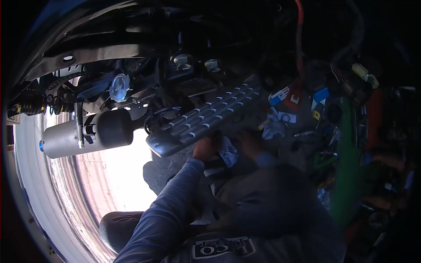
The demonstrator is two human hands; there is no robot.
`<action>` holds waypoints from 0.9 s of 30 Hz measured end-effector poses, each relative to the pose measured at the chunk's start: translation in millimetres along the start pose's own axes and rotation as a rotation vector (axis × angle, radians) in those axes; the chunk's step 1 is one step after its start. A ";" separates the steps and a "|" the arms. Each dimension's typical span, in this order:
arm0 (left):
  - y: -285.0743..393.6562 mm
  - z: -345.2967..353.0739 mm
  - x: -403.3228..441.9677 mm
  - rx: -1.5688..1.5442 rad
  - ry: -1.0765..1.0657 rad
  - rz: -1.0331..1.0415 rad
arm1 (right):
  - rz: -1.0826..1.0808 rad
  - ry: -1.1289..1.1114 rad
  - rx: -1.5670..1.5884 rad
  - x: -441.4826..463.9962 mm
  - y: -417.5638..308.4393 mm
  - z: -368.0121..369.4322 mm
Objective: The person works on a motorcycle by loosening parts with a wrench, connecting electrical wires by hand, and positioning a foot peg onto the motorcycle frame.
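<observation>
Left hand (205, 148): sitting just under the near edge of the ribbed metal plate (210, 117), its fingers running into shadow beside a crumpled pale cloth (228, 152). Whether it is grasping the cloth or only lying against it, I cannot tell.

Right hand (248, 144): showing dim and blurred on the other side of the cloth, fingers angling towards it. Its state, clenched or released, I cannot tell.

Cloth: lying between the two hands, below the plate's near edge and well apart from its rounded left corner.

Plate: slanting upward from that left corner, its raised ribs catching light in rows. Beyond its left end, a grey cylinder (90, 136) is lying lengthwise, with a metal rod (79, 125) crossing in front of it. A round clear-faced part (119, 87) is standing above the cylinder. Two large bolts (181, 60) are projecting near the plate's far edge.

Dark surface (289, 149): towards its far edge, blue-and-white packets (279, 96) and a red item (293, 98) are lying close together; crumpled clear plastic (273, 128) is lying nearer the right hand. Along its right edge, a blurred green strip (344, 171) is running lengthwise.
</observation>
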State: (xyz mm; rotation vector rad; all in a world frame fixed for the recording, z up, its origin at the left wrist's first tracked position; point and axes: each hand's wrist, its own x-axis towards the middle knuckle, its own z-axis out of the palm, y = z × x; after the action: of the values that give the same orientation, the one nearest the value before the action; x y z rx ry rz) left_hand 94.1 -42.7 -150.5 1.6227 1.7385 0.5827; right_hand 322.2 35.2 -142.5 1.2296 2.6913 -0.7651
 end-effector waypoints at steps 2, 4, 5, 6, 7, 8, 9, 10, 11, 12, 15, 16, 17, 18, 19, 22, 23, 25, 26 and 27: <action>-7.1 1.6 9.9 -0.089 0.046 0.038 | 0.021 -0.069 0.038 9.4 1.0 -15.8; -12.6 -4.0 38.6 -0.231 -0.037 -0.149 | -0.048 0.005 0.093 32.5 9.3 -32.3; -12.6 -6.7 49.7 -0.231 -0.037 -0.144 | -0.046 0.009 0.090 51.5 16.6 -42.0; -11.0 -9.6 60.1 -0.210 -0.020 -0.117 | -0.033 0.061 0.246 78.2 24.9 -54.9; -6.9 -14.0 70.0 -0.190 -0.002 -0.091 | -0.022 0.111 0.400 106.2 33.2 -68.4; -2.7 -17.5 76.4 -0.170 0.013 -0.069 | -0.009 0.158 0.558 126.5 37.9 -78.0; 2.4 -21.3 82.8 -0.150 0.030 -0.046 | 0.003 0.207 0.714 135.0 40.4 -82.1; 7.3 -25.0 87.7 -0.131 0.048 -0.024 | 0.003 0.205 0.714 134.7 40.5 -81.7; 12.6 -30.2 93.6 -0.110 0.070 -0.002 | 0.014 0.193 0.622 135.4 39.8 -83.6; 17.7 -34.7 95.7 -0.089 0.088 0.019 | 0.029 0.180 0.533 132.9 38.4 -83.5; 34.5 -49.6 87.2 -0.040 0.116 0.073 | 0.081 0.156 0.268 117.7 33.0 -86.2; 43.4 -57.8 68.2 -0.118 0.108 0.007 | 0.097 0.149 0.182 112.3 30.1 -87.3; 46.3 -61.4 51.5 -0.194 0.100 -0.061 | 0.113 0.140 0.098 106.5 26.0 -86.6; 38.7 -55.6 43.4 -0.189 0.101 -0.063 | 0.125 0.129 0.012 101.8 21.5 -86.5; 24.4 -42.9 38.1 -0.137 0.050 -0.075 | 0.137 0.116 -0.074 96.5 17.2 -86.3; -19.1 -4.1 29.7 0.026 -0.110 -0.102 | 0.180 0.090 -0.330 82.5 6.4 -85.3; -21.7 -1.2 28.4 0.035 -0.107 -0.098 | 0.180 0.099 -0.326 82.1 3.4 -86.6; -22.5 6.8 28.4 0.078 -0.122 -0.129 | 0.182 0.092 -0.242 82.3 -2.8 -89.3; -22.4 11.1 30.9 0.096 -0.129 -0.143 | 0.183 0.087 -0.203 83.1 -4.9 -91.4; -24.6 13.6 36.1 0.113 -0.137 -0.157 | 0.186 0.082 -0.165 85.0 -6.2 -93.8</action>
State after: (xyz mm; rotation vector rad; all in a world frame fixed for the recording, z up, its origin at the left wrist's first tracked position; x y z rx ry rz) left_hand 87.7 -11.9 -183.6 1.5461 1.8033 0.2971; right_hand 272.2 134.6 -81.8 1.4719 2.5909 -0.4696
